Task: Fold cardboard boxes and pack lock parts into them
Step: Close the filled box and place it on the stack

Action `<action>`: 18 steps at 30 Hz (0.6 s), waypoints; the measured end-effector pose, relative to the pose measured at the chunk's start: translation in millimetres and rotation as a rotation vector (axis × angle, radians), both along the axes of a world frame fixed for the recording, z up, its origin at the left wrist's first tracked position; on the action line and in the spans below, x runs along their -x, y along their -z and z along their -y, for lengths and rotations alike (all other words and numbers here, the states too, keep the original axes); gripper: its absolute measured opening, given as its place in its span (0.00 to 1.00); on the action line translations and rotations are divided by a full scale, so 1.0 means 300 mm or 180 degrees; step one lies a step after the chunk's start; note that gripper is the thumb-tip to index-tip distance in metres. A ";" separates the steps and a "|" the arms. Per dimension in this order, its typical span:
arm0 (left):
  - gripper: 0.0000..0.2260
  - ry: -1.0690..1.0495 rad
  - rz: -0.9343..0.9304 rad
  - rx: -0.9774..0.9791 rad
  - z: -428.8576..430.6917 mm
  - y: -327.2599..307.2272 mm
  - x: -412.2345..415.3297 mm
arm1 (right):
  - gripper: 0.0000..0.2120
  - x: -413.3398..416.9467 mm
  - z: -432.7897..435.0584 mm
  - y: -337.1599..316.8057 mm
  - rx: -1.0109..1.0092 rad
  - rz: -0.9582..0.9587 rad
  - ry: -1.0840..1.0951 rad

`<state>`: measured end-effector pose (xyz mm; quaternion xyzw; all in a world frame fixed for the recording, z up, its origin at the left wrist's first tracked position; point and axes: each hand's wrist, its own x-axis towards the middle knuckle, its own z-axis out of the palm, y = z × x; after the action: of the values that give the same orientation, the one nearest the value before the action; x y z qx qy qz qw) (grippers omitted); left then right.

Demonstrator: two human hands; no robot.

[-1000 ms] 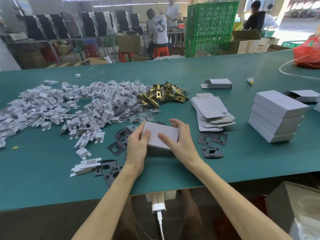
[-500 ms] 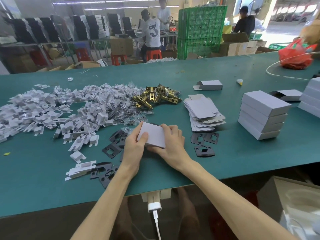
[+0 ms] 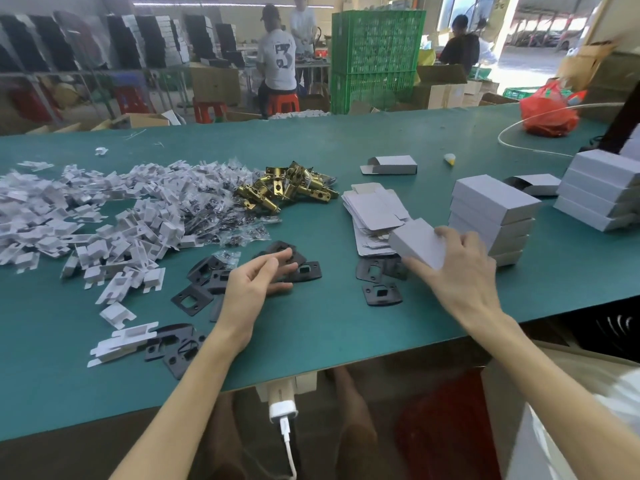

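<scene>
My right hand (image 3: pixel 462 271) grips a closed white cardboard box (image 3: pixel 417 242) and holds it just left of a stack of finished boxes (image 3: pixel 493 216), over the pile of flat box blanks (image 3: pixel 372 211). My left hand (image 3: pixel 254 285) hovers with loosely curled fingers, holding nothing, above black lock plates (image 3: pixel 298 268). Brass latch parts (image 3: pixel 291 187) lie heaped behind. A big heap of white plastic inserts (image 3: pixel 86 216) and small screw bags (image 3: pixel 221 216) covers the left of the green table (image 3: pixel 329 323).
A second stack of boxes (image 3: pixel 602 192) stands at the far right, with open boxes (image 3: pixel 391 165) behind. A red bag (image 3: pixel 549 110) and white hose lie at the back right. More black plates (image 3: pixel 379 292) sit near my right wrist. People work behind green crates.
My right hand has carried the closed box from the table's middle to the right, toward the stack. My left hand has let go of it and stays over the black plates.
</scene>
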<state>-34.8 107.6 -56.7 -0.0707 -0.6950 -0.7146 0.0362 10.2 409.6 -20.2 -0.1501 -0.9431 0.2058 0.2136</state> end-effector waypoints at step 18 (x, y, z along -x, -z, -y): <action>0.12 0.0079 -0.0059 0.0441 0.003 0.043 0.018 | 0.20 -0.089 -0.035 0.116 -0.0110 0.0251 -0.0774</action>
<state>-40.1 106.7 -69.6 -0.0882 -0.7415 -0.6645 0.0288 36.8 419.9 -55.0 -0.0389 -0.9655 0.2078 0.1524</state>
